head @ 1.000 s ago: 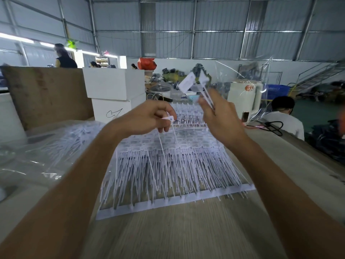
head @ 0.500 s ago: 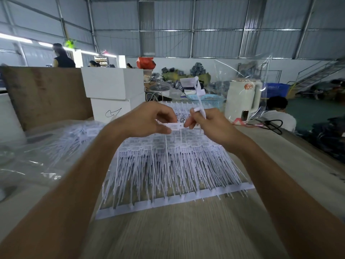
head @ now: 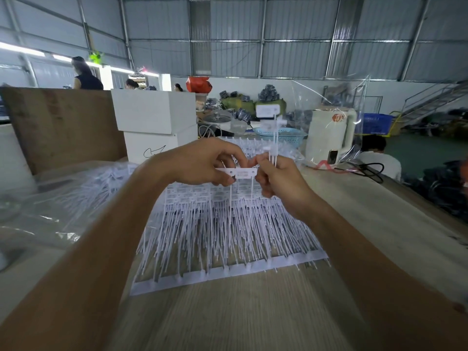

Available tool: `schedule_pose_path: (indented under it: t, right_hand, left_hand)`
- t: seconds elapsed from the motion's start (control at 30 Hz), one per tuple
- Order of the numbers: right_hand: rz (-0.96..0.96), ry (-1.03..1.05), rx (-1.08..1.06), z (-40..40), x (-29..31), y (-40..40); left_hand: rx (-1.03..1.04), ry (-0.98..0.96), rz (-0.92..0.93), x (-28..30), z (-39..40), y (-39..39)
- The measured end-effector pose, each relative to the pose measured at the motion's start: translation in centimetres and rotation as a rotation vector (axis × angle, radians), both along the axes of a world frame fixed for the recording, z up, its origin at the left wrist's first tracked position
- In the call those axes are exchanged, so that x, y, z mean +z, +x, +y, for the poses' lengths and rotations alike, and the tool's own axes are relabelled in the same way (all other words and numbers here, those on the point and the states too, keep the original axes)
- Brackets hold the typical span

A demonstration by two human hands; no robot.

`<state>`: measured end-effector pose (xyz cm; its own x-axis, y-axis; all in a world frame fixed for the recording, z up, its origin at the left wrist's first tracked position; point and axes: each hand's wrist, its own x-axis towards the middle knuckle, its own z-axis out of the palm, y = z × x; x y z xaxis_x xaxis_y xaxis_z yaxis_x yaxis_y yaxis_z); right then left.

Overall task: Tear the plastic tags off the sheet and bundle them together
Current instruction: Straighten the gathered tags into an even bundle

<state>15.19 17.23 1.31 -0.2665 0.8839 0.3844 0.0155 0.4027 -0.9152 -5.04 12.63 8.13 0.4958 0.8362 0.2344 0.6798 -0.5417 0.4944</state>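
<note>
Both hands pinch the joined tags (head: 242,172) held crosswise above the sheet (head: 228,224), left hand (head: 202,160) gripping one end, right hand (head: 276,178) the other plus loose tags (head: 274,138) pointing up.

- The pale wood-grain table (head: 228,320) carries a sheet of white plastic tags (head: 222,231) at its middle.
- A clear plastic bag of tags (head: 76,193) lies along the left edge.
- 2 stacked white boxes (head: 157,125) stand toward the far left corner.
- A black cable (head: 367,169) lies at the far right edge.
</note>
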Motion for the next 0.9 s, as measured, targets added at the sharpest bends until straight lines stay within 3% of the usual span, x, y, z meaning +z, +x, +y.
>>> schedule_pose_path:
  t: [0.1,0.37,0.9]
  right_hand:
    - [0.058,-0.062,-0.002,0.4,-2.7,-0.5]
    - [-0.112,-0.127,0.167,0.5,-5.5,-0.1]
    - [0.120,-0.230,0.322,-0.7,-1.0,-0.6]
  left_hand:
    - [0.011,-0.012,-0.013,0.0,0.0,-0.2]
    - [0.015,-0.004,-0.004,0.0,0.2,-0.2]
    - [0.092,0.262,-0.006,0.5,0.4,-0.4]
